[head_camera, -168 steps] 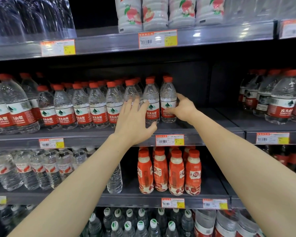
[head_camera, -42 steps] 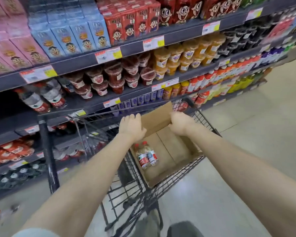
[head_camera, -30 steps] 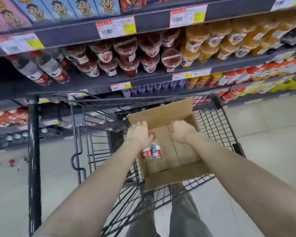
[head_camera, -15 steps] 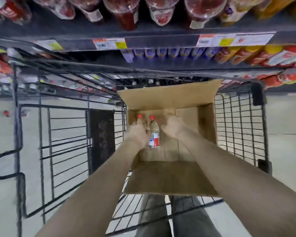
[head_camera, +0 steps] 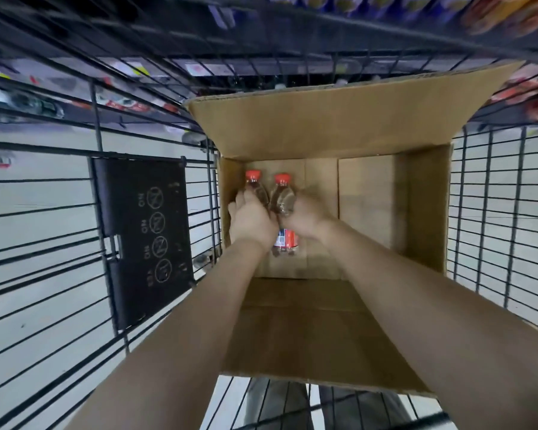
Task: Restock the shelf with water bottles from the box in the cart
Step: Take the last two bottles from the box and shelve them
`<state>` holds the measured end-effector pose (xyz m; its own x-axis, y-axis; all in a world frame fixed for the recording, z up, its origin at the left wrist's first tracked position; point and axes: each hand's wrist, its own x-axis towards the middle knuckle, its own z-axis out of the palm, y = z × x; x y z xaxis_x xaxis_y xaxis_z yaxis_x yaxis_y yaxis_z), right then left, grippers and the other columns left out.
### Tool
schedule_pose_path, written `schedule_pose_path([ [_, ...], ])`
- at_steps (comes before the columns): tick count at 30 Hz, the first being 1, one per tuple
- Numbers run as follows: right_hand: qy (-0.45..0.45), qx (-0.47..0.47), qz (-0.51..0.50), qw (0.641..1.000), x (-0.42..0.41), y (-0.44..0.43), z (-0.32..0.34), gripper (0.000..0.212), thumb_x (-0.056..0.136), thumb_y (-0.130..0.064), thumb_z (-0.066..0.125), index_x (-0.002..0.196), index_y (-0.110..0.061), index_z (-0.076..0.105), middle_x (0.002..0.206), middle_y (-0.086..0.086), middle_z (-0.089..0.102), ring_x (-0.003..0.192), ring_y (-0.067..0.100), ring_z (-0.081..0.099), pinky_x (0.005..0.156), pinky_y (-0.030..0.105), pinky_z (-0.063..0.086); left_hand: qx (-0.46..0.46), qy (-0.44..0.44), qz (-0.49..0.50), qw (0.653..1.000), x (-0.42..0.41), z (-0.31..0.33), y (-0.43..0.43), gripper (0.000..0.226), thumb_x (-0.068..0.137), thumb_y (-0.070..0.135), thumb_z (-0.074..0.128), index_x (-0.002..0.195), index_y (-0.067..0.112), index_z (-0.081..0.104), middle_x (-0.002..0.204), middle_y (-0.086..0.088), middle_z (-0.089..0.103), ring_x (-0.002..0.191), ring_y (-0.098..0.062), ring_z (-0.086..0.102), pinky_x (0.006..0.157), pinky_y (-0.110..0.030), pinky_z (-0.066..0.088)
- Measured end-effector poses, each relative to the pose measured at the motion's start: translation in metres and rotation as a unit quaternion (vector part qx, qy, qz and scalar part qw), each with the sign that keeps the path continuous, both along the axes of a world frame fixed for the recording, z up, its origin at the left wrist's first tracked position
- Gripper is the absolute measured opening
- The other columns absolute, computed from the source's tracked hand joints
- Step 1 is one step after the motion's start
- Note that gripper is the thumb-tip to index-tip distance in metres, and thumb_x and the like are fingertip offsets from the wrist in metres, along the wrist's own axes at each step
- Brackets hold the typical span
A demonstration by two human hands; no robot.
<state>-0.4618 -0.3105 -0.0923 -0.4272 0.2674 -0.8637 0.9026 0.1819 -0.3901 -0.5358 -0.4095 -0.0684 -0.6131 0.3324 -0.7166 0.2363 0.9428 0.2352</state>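
Note:
An open cardboard box (head_camera: pixel 370 119) sits in a black wire cart (head_camera: pixel 494 197). Two clear water bottles with red caps lie side by side in the box's left part: the left bottle (head_camera: pixel 255 184) and the right bottle (head_camera: pixel 281 193). My left hand (head_camera: pixel 250 220) lies over the left bottle, fingers curling round its body. My right hand (head_camera: pixel 305 217) wraps the right bottle from the right, whose red label shows below my wrists. Both forearms reach down into the box.
The cart's folded black child-seat flap (head_camera: pixel 143 234) stands left of the box. Blurred store shelves (head_camera: pixel 323 13) with drinks run along the top. Pale floor (head_camera: pixel 28 212) shows through the wires, and my legs (head_camera: pixel 292 408) below the cart. The box's right half (head_camera: pixel 370 197) holds nothing.
I turned from the shelf to the cart and bent over the box. Both hands went down inside and closed round the two bottles.

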Motion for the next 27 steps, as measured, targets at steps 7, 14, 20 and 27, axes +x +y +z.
schedule_pose_path([
  [7,-0.013,0.031,-0.166,0.986,-0.002,-0.016,-0.008,0.065,0.083,-0.028,0.074,0.137,-0.003,0.046,0.134,0.017,0.055,0.121,0.035,0.059,0.100,0.044,0.052,0.012,0.035,0.001,0.999,0.001,-0.010,0.001,0.061,0.098,0.008,0.054,0.156,0.002,0.037,0.157,-0.019,0.043,0.146,-0.037,0.035,0.117,-0.033,0.022],
  [14,0.013,0.050,-0.225,0.973,0.026,0.015,-0.002,0.043,0.068,-0.018,0.089,0.103,-0.016,0.062,0.112,0.010,0.071,0.102,0.028,0.069,0.085,0.036,0.057,0.022,0.008,-0.006,1.000,0.003,-0.016,-0.001,0.049,0.102,0.034,0.066,0.143,0.013,0.052,0.143,-0.018,0.052,0.134,-0.039,0.048,0.108,-0.046,0.045],
  [20,0.064,0.031,-0.244,0.967,0.042,0.028,-0.001,0.073,0.071,-0.014,0.090,0.134,-0.011,0.052,0.124,0.012,0.069,0.115,0.032,0.066,0.100,0.045,0.052,0.022,-0.046,0.048,0.998,0.000,-0.027,-0.005,0.073,0.089,0.049,0.082,0.144,0.012,0.051,0.136,-0.018,0.063,0.128,-0.037,0.061,0.102,-0.043,0.051],
  [27,0.090,0.035,-0.251,0.963,0.062,0.028,0.021,0.068,0.067,-0.019,0.091,0.119,-0.028,0.049,0.101,-0.012,0.067,0.096,0.017,0.068,0.073,0.021,0.053,0.100,-0.071,0.073,0.990,0.000,-0.016,-0.014,0.071,0.080,0.044,0.090,0.136,0.023,0.052,0.131,-0.003,0.069,0.118,-0.025,0.068,0.100,-0.043,0.057],
])
